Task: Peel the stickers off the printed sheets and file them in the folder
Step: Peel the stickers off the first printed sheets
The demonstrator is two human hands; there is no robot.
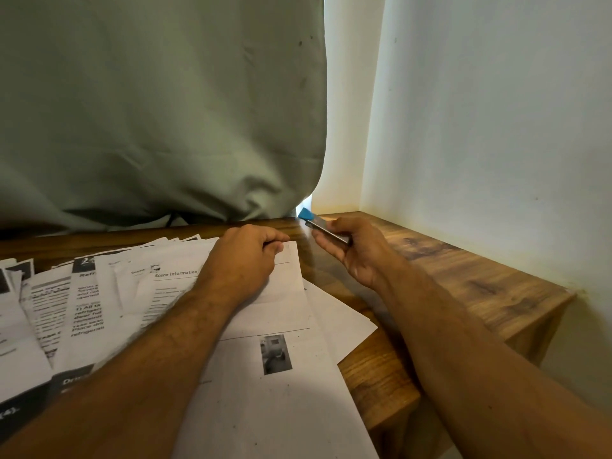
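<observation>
1. Left hand [246, 256] sits on the top corner of the front printed sheet [265, 376], the one headed "Scene Information". Its grip is curled tight, fingertips pinching at that upper right corner (can't make out whether there's a sticker under them).
2. Right hand [351, 251] is at about 3 o'clock from the left one, just off the paper and raised over the desk [463, 276]. Its grip is closed around a slim metal tool with a blue tip [326, 228], blue end pointing toward 10 o'clock.
3. The rest of the printed sheets [66, 309] are fanned out in a messy overlapping pile toward 9 o'clock of the hands, covering the left part of the desk.
4. One more plain sheet [341, 319] pokes out from under the front one at its right edge.
5. Behind the desk at 12 o'clock hangs a grey-green curtain [159, 111], with a white wall [496, 127] at 2 o'clock.
</observation>
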